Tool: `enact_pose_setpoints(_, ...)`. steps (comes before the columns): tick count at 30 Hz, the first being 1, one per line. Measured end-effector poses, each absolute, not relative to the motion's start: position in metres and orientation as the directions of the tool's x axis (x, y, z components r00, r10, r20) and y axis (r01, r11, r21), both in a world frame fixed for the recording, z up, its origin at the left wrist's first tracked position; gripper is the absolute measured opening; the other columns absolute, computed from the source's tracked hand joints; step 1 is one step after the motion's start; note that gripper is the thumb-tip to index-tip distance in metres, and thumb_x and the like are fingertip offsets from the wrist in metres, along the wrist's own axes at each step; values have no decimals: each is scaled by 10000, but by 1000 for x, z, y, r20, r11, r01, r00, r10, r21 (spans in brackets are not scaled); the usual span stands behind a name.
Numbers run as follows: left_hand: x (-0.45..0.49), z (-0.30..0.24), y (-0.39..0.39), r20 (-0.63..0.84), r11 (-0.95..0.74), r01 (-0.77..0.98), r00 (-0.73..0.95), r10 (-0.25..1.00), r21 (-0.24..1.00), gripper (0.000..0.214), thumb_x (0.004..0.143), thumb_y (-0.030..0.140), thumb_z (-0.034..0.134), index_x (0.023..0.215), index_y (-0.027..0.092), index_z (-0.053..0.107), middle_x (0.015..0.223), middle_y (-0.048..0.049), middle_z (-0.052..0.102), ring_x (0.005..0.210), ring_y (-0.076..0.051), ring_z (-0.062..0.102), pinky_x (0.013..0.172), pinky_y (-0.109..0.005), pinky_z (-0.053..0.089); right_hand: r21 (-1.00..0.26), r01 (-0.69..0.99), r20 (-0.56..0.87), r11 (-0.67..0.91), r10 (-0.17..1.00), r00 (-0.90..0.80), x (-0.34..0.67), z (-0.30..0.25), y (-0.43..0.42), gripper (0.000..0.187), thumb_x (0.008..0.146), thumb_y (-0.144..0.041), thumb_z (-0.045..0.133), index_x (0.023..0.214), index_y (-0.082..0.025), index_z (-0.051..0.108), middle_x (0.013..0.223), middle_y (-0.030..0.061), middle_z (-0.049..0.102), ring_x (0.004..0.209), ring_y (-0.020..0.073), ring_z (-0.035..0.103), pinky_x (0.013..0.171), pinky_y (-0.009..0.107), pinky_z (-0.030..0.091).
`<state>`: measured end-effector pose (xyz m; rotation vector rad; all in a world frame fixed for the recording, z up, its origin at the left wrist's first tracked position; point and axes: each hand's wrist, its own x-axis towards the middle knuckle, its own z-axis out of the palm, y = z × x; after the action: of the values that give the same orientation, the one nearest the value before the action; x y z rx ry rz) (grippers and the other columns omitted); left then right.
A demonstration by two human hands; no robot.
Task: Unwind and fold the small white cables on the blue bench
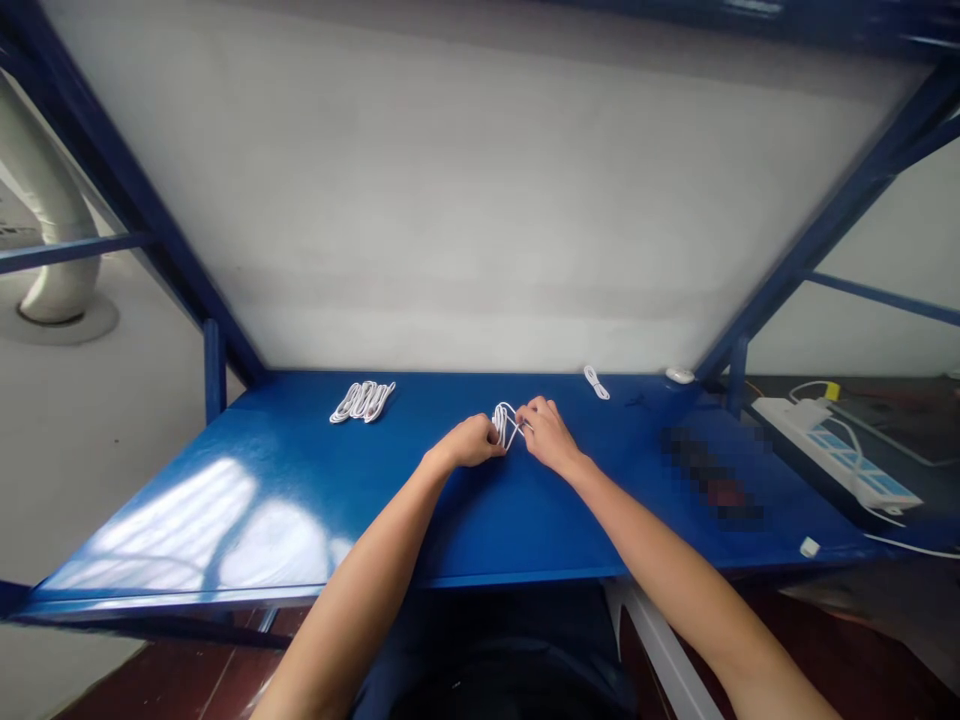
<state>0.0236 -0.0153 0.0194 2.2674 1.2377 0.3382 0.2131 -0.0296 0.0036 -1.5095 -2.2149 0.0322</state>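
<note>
Nearest, the front edge of the blue tabletop (495, 530) runs below the hands, and both forearms (667, 560) cross it. A white cube (809, 547) sits just inside that edge toward the right corner, while sunlight patches (277, 540) lie along it on the left. Farther in, roughly midway along the tabletop, is the coiled white cable (501, 420). The left hand (469, 440) pinches its loops between thumb and fingers, and the right hand (547, 432) pinches a strand just beside them. The hands are near each other, with a broad stretch of blue surface on the left hand's outer side. To the right, pixelation hides something dark, leaving less visible room there; past the tabletop's right edge lies a white power strip (840, 460). Beyond the hands, a row of bundled white cables (362, 402) rests on the left, well apart from the left hand. A small cable bundle (597, 383) and a rounded white object (679, 375) lie by the back edge on the right. A pale wall (480, 200) rises behind, framed by blue bars (214, 370).
</note>
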Motion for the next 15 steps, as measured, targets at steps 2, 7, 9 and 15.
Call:
enact_pose_setpoints(2,23,20,-15,-43,-425,697,546,837,578,247,684,342,618,527,157,570,509,38,474,512,-93,395,500,-240,244,-234,894,292,381,905,-309,211,7,-30,200,804,-86,470,829,-190,639,934,76,554,890,197,482,789,273,387)
enact_pose_setpoints(7,21,25,-15,-45,-436,659,580,814,612,285,727,337,581,511,153,558,476,44,440,496,-87,360,499,-241,241,-214,957,175,198,971,-162,200,13,-30,235,849,-298,491,799,-162,676,924,117,613,914,218,537,785,281,384)
enact_pose_setpoints(9,20,26,-16,-38,-440,651,584,811,619,279,734,325,567,516,152,563,482,41,447,504,-89,369,507,-238,255,-202,967,140,154,982,-127,195,15,-29,282,841,-369,498,779,-169,687,918,129,643,911,233,570,736,280,389)
enact_pose_setpoints(15,19,27,-17,-14,-417,702,519,855,578,278,753,286,495,521,155,574,482,27,467,496,-98,412,484,-237,257,-297,953,12,62,998,-62,195,17,-25,159,741,-235,555,650,-182,674,712,127,688,688,226,640,565,259,356)
